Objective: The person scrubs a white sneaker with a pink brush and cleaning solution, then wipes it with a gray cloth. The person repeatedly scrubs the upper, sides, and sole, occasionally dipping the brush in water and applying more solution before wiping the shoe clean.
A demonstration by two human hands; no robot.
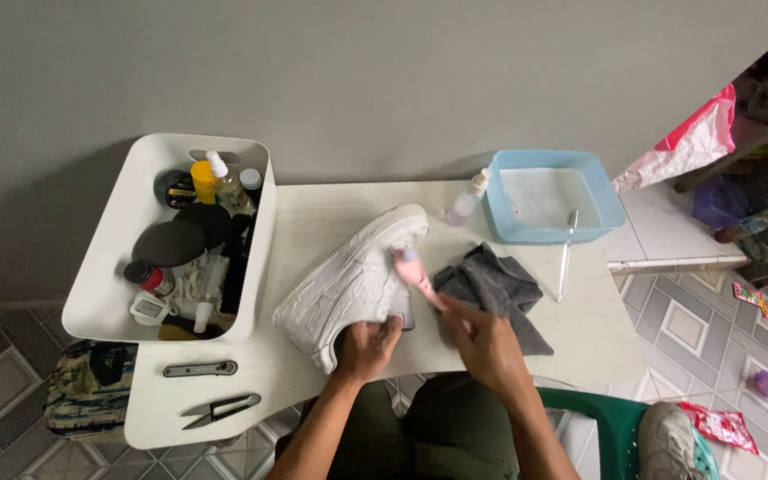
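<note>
A white sneaker (pixel 353 280) lies tilted on the white table (pixel 579 329), toe pointing to the far right. My left hand (pixel 368 347) grips it at the heel end. My right hand (pixel 482 338) holds a pink-handled brush (pixel 415 271) whose head touches the sneaker's side near the middle. A grey cloth (pixel 499 289) lies crumpled just right of the sneaker, partly under my right hand.
A white bin (pixel 104 284) full of bottles, brushes and jars stands at the left. A blue basin (pixel 611 213) with water sits at the back right, a spray bottle (pixel 466 200) beside it and another brush (pixel 566 258) leaning on its rim. Scissors (pixel 219 409) lie near the front left edge.
</note>
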